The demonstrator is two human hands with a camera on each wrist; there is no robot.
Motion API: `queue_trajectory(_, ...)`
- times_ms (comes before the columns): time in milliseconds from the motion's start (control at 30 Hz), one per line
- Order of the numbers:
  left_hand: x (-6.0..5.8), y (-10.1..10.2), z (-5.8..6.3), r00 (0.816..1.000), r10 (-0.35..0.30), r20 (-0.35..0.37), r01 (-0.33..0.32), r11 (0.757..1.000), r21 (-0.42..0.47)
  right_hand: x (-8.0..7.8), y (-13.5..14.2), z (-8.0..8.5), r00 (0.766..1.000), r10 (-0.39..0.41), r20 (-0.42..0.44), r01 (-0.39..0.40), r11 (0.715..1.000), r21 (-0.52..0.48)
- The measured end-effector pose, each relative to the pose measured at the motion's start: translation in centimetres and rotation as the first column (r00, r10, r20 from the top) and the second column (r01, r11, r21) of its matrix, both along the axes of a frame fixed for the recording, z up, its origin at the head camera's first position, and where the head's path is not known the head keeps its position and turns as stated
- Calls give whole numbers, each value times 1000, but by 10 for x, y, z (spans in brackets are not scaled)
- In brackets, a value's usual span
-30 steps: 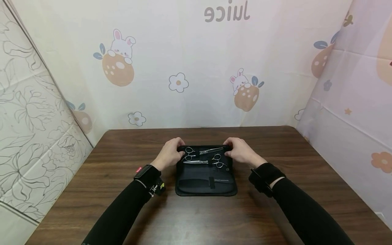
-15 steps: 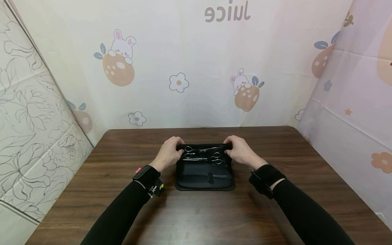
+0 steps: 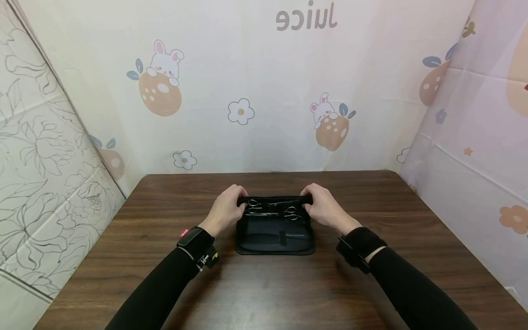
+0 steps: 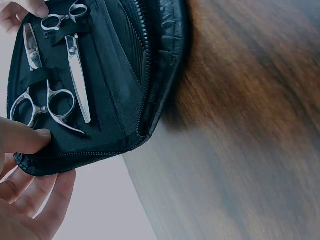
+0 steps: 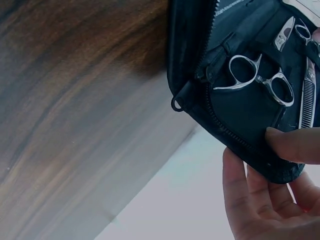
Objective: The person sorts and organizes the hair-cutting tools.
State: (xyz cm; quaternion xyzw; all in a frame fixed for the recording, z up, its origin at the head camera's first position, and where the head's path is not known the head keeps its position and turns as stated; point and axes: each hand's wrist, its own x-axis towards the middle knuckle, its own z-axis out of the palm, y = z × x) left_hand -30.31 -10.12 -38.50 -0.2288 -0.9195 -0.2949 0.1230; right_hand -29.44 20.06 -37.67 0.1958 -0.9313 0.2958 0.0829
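In the head view an unfolded black zip-up scissors case (image 3: 272, 247) lies on the table, its far flap raised at a tilt. My left hand (image 3: 226, 206) grips the far left corner of that flap, thumb on the inside and fingers behind. The far right corner is pinched the same way by my right hand (image 3: 326, 205). Strapped to the flap are thinning scissors (image 4: 32, 55), with one toothed blade, and plain scissors (image 4: 77, 75). Both also show in the right wrist view, where a zipper pull ring (image 5: 177, 104) hangs at the fold. In the left wrist view, a black comb (image 4: 132, 35) sits in the near half.
The brown wooden table (image 3: 272, 293) extends around the case on all sides. Behind it hangs a pale curtain (image 3: 272, 137) printed with rabbits and flowers. Patterned sheets close off the left and right sides.
The far flap has tilted up more steeply, so the scissors look flatter in the head view. The case's near edge has shifted slightly away from me. Both hands keep their grip on the corners.
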Motion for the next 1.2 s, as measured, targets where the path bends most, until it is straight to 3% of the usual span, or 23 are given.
queue_trajectory(533, 4, -2, -3, 992, -56, -109, 50, 997, -55, 7, -1, -2, 998, 3, -69, 2, 998, 70)
queue_trajectory(700, 5, -5, -2, 998, -64, -26, 62, 997, -45, 8, 0, 0, 999, 40, -31, -38, 996, 81)
queue_trajectory(833, 3, -9, 1, 993, -93, 69, 94, 996, -6, 6, 4, 7, 995, 84, 61, -88, 994, 67)
queue_trajectory(1067, 1, -18, 8, 959, -185, 213, 169, 981, 92, 5, 16, 18, 955, 152, 255, -167, 985, 36)
queue_trajectory(1200, 2, -18, 8, 943, -228, 241, 207, 972, 110, 7, 20, 19, 934, 179, 310, -193, 981, 16)
